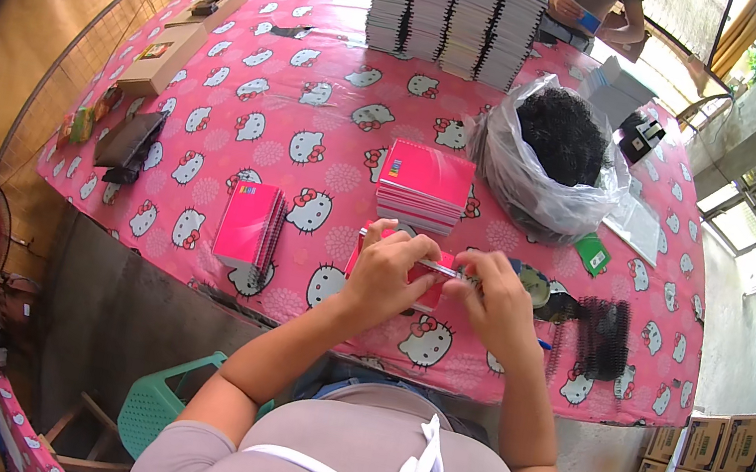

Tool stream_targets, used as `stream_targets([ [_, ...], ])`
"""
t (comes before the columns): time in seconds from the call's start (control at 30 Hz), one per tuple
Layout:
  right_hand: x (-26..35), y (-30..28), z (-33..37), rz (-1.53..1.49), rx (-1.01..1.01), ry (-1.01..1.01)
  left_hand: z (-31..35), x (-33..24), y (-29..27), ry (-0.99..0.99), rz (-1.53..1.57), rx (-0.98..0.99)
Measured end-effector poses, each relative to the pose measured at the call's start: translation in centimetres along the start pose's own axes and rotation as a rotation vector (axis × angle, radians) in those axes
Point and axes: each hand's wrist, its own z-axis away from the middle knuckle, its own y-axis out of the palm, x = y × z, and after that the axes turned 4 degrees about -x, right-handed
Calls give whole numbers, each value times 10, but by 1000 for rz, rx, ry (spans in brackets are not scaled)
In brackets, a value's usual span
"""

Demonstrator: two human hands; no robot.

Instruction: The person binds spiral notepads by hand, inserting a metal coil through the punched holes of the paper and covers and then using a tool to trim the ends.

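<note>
A person handles a pink notebook (429, 297) by the tabletop's (343, 157) near edge.
The left hand (385, 274) pinches a thin pale edge, seemingly the notebook's; the right hand's (495, 295) fingertips bunch at its end, their grip impossible to tell. A loosened pinch could let it slip; a forward nudge could topple the pink stack (425, 176) just behind.

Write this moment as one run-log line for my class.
Left hand: pinching slim pale item | Right hand: at its right end | Below hands: pink notebook | Beyond: pink notebook stack | Right side: black coils
</note>
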Motion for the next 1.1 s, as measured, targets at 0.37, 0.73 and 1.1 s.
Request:
stream_targets([
  [0.37, -107, -35, -3, 130, 151, 121, 10, 1, -6, 123, -120, -92],
  [0.73, -145, -9, 7, -311, 66, 351, 8, 15, -6, 23, 6, 14],
  [1.1, -101, -12, -26, -266, 325, 155, -22, 5, -7, -82, 41, 188],
])
